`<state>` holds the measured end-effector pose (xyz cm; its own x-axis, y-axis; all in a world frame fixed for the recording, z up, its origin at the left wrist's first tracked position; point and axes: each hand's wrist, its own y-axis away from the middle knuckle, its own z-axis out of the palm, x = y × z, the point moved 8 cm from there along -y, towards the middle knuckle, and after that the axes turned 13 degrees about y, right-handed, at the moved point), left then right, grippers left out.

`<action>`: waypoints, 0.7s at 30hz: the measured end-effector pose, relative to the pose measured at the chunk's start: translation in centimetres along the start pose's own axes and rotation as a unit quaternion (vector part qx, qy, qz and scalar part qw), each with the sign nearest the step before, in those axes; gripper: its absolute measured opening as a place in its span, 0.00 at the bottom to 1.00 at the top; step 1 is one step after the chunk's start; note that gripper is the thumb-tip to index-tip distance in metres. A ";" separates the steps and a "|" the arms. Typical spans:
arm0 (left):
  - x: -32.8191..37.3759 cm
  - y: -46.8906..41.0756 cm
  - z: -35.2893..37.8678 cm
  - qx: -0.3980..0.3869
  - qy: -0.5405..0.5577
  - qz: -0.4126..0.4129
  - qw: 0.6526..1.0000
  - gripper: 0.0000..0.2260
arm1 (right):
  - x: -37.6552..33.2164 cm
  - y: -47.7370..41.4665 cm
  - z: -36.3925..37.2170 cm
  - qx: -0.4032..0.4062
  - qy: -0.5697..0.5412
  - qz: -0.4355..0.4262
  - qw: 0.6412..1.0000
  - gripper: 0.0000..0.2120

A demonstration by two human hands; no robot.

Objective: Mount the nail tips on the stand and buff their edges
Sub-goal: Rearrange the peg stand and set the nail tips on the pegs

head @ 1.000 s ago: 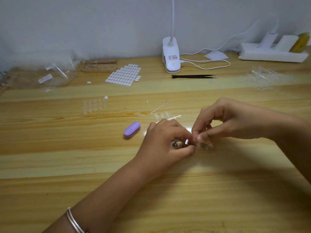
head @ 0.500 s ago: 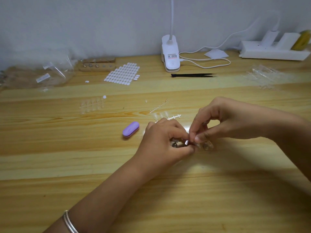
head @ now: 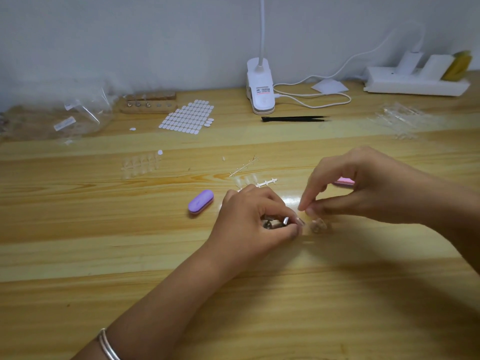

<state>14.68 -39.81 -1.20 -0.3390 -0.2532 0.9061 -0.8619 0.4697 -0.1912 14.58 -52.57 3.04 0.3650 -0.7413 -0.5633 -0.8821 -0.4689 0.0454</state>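
Observation:
My left hand (head: 255, 219) is closed around small silver metal stand pegs (head: 275, 223), low over the wooden table (head: 130, 255). A clear nail tip (head: 300, 221) seems to sit at the end of one peg. My right hand (head: 363, 188) hovers just to the right, thumb and forefinger pinched together a little above that tip; I see nothing between them. More clear tips (head: 317, 226) lie under the right hand. A purple buffer block (head: 200, 201) lies left of my left hand, a pink one (head: 344, 181) behind the right.
At the back left stand a wooden peg base (head: 149, 103), a sheet of white adhesive tabs (head: 187, 116) and a plastic bag (head: 80, 115). Black tweezers (head: 293, 118), a clip lamp (head: 260, 89), a power strip (head: 415, 84) and strips of clear tips (head: 141, 163) lie around.
My right hand's fingertips, pressed against the peg in my left hand before, have lifted up and to the right. The pink buffer behind the hand now shows.

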 end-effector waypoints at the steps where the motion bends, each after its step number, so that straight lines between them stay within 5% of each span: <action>1: 0.0 0.0 0.0 0.001 -0.003 -0.002 1.000 0.02 | 0.0 0.2 -0.1 0.000 0.006 0.004 1.000 0.06; 12: -0.1 0.1 -0.1 0.000 -0.045 0.010 0.999 0.03 | -2.6 -1.1 1.7 -0.106 0.276 0.045 0.954 0.02; 21: -0.3 0.0 0.0 -0.005 -0.036 0.013 0.999 0.04 | -3.0 -1.6 2.3 -0.158 0.322 0.062 0.931 0.02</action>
<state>14.77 -39.70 -1.46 -0.3877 -0.3015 0.8711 -0.8489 0.4850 -0.2100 14.24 -48.50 2.75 0.4593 -0.8856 0.0694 -0.8349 -0.4037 0.3742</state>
